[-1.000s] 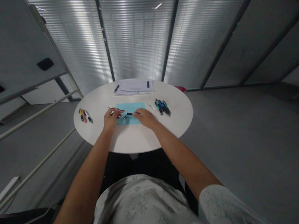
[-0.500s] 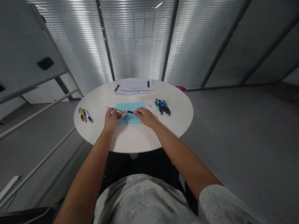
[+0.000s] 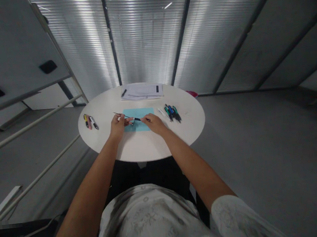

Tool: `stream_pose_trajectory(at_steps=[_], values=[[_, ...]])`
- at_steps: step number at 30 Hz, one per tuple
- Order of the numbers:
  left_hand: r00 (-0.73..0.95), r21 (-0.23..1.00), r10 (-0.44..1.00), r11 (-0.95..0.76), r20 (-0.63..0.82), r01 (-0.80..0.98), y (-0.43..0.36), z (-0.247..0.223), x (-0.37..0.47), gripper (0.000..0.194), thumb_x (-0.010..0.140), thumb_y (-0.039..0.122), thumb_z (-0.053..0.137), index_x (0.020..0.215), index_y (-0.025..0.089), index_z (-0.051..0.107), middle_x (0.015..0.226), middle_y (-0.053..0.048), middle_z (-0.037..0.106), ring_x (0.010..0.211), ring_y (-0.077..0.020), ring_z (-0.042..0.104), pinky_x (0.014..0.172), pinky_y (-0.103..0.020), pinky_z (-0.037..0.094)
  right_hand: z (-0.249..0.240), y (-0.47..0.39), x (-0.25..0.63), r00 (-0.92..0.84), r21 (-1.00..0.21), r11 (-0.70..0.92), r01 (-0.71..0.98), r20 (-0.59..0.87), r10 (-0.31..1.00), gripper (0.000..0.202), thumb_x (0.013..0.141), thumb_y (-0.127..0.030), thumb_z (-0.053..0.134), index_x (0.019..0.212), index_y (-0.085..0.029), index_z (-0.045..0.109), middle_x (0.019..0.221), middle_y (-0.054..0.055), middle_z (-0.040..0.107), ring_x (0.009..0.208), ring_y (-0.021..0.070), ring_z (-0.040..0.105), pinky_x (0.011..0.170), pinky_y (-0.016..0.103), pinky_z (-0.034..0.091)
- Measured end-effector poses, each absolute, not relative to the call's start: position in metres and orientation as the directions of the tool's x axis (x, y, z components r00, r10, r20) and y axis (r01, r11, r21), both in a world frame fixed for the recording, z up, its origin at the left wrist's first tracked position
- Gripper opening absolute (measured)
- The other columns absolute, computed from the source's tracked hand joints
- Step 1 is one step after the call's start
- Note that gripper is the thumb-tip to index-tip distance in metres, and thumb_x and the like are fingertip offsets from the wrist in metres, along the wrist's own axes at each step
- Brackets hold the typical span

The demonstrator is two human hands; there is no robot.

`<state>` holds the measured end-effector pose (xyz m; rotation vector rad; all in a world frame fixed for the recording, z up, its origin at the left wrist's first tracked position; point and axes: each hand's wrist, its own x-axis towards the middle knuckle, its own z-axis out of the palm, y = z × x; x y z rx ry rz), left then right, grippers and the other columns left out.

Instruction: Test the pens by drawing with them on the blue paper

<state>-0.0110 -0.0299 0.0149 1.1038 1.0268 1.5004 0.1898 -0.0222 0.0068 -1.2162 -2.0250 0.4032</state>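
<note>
Over a light blue sheet (image 3: 145, 127) my two hands are close together. My left hand (image 3: 117, 127) is closed, pinching a thin dark rod (image 3: 117, 113) that looks like a pen refill; it sticks out to the upper left. From the left, my right hand (image 3: 155, 124) has its fingers wrapped round a black pen part (image 3: 137, 119), probably a barrel. That part reaches toward my left fingertips, and I cannot tell whether they touch it. Just below lies a small shiny piece (image 3: 132, 124), too small to name.
On the round white table (image 3: 142, 150), several pens (image 3: 172, 112) with blue and green parts lie to the right. Markers (image 3: 91, 121) lie at the left. Stacked papers (image 3: 141, 92) with a dark pen (image 3: 123, 93) sit at the back. A metal-framed board (image 3: 11, 43) stands to the left.
The thin rod's far end has shifted slightly right and up. My right hand and the black pen part have barely moved.
</note>
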Motion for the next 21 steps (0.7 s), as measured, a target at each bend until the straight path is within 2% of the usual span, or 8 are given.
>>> stream_pose_trajectory(at_steps=[8, 14, 18, 21], values=[[-0.141, 0.964, 0.978, -0.178, 0.152, -0.197, -0.028, 0.013, -0.010, 0.028, 0.083, 0.044, 0.062, 0.087, 0.023, 0.045, 0.070, -0.002, 0.071, 0.056, -0.0121, 0.064, 0.065, -0.029, 0.051, 0.007, -0.023, 0.189, -0.292, -0.596, 0.508, 0.622, 0.425, 0.857, 0.032, 0.095, -0.044, 0.050, 0.083, -0.020, 0.066, 0.080, 0.001, 0.055, 0.077, 0.0143, 0.051, 0.073, 0.026, 0.037], [-0.068, 0.968, 0.969, -0.243, 0.238, -0.070, -0.027, 0.006, -0.012, 0.033, 0.073, 0.047, 0.071, 0.084, 0.018, 0.060, 0.081, -0.009, 0.073, 0.064, -0.0147, 0.065, 0.069, -0.031, 0.052, 0.009, -0.024, 0.189, -0.285, -0.614, 0.512, 0.601, 0.434, 0.855, 0.036, 0.097, -0.046, 0.044, 0.079, -0.020, 0.062, 0.079, 0.001, 0.055, 0.076, 0.0145, 0.051, 0.072, 0.027, 0.037], [-0.038, 0.963, 0.963, -0.268, 0.268, 0.001, -0.030, 0.006, -0.011, 0.029, 0.072, 0.042, 0.073, 0.089, 0.019, 0.069, 0.084, -0.009, 0.072, 0.071, -0.0174, 0.063, 0.074, -0.035, 0.050, 0.010, -0.022, 0.188, -0.211, -0.703, 0.510, 0.497, 0.472, 0.856, 0.044, 0.097, -0.054, 0.035, 0.082, -0.020, 0.058, 0.080, 0.002, 0.058, 0.078, 0.0150, 0.053, 0.074, 0.027, 0.039], [-0.059, 0.941, 0.944, -0.317, 0.325, 0.122, -0.029, 0.005, -0.011, 0.019, 0.070, 0.031, 0.074, 0.086, 0.021, 0.072, 0.084, -0.008, 0.071, 0.076, -0.0198, 0.061, 0.076, -0.036, 0.049, 0.012, -0.020, 0.187, -0.110, -0.795, 0.442, 0.416, 0.438, 0.892, 0.051, 0.094, -0.064, 0.029, 0.085, -0.021, 0.056, 0.076, 0.001, 0.056, 0.072, 0.0144, 0.052, 0.068, 0.027, 0.041]])
